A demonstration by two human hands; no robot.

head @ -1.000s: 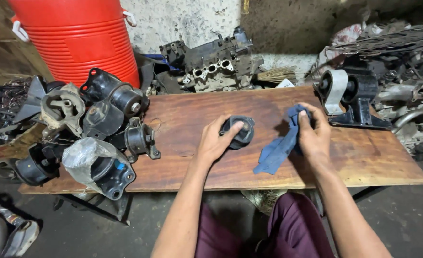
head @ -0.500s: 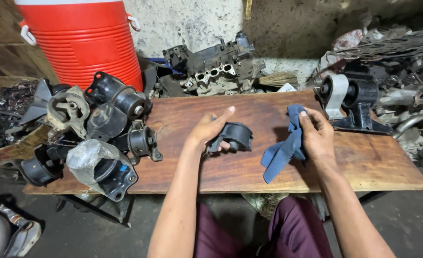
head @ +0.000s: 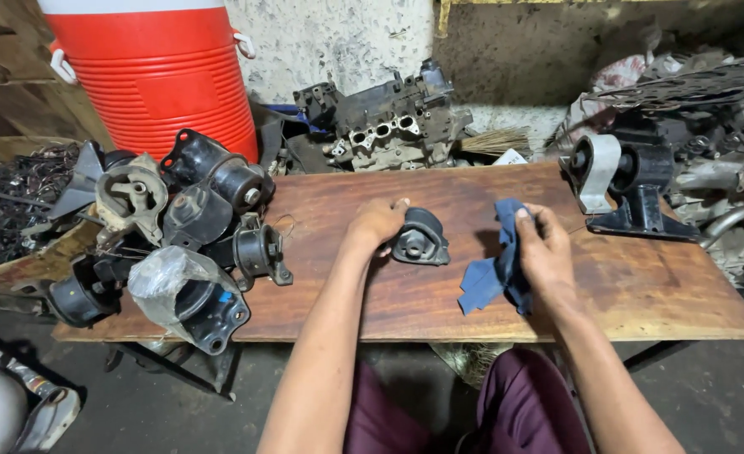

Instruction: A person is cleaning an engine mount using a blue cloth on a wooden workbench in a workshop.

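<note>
On the worn wooden board (head: 439, 290) in a cluttered workshop, the left hand's (head: 378, 220) fingers curled over the small black engine mount (head: 420, 237) at mid-board while the right hand (head: 543, 250) pinched a blue rag (head: 494, 271); steadying the mount firmly would make wiping cleaner.

Rough whitewashed wall (head: 338, 42) behind a worn wooden table (head: 641, 294).
</note>
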